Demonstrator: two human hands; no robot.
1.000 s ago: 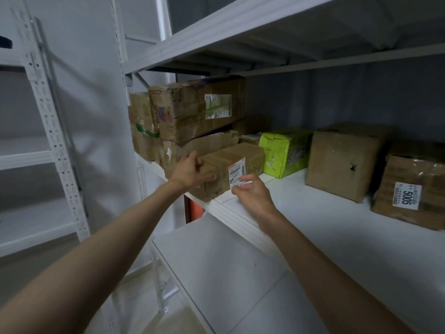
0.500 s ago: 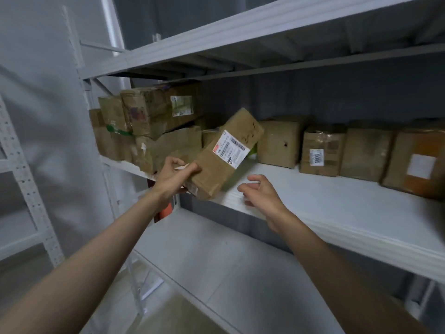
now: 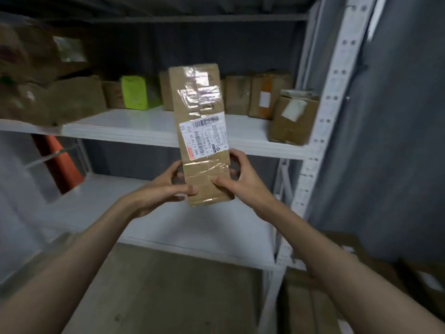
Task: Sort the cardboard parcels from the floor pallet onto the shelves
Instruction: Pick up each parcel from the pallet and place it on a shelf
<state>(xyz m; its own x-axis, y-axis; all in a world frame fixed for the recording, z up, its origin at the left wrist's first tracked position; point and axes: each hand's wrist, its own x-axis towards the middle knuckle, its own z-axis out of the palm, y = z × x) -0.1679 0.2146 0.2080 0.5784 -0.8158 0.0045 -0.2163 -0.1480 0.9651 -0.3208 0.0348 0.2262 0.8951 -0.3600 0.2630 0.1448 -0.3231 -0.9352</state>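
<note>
I am watching a long, narrow cardboard parcel (image 3: 201, 131) being held upright in the air in front of the shelving, its taped face and white shipping label (image 3: 204, 136) turned toward the camera. It is touching no shelf; its top end is overlapping the row of boxes behind it and its bottom end is hanging level with the gap between the two shelves. The left hand (image 3: 160, 190) is gripping the lower left edge, thumb lying across the front and fingers curling behind. The right hand (image 3: 240, 180) is gripping the lower right edge in the same way, thumb pressing on the taped front, fingers wrapping round the back.

Behind the parcel, the middle shelf (image 3: 134, 131) is carrying a row of brown boxes along the back wall, with a lime-green box (image 3: 136, 92) standing among them to the left. A brown box with a white patch (image 3: 292, 116) is sitting at the shelf's right end, just beside the perforated white upright (image 3: 322, 131). Blurred larger cartons (image 3: 36, 75) are stacked at the far left. Below, the lower shelf (image 3: 154, 227) is showing bare white board, and an orange cone (image 3: 60, 162) is standing behind the shelving on the left.
</note>
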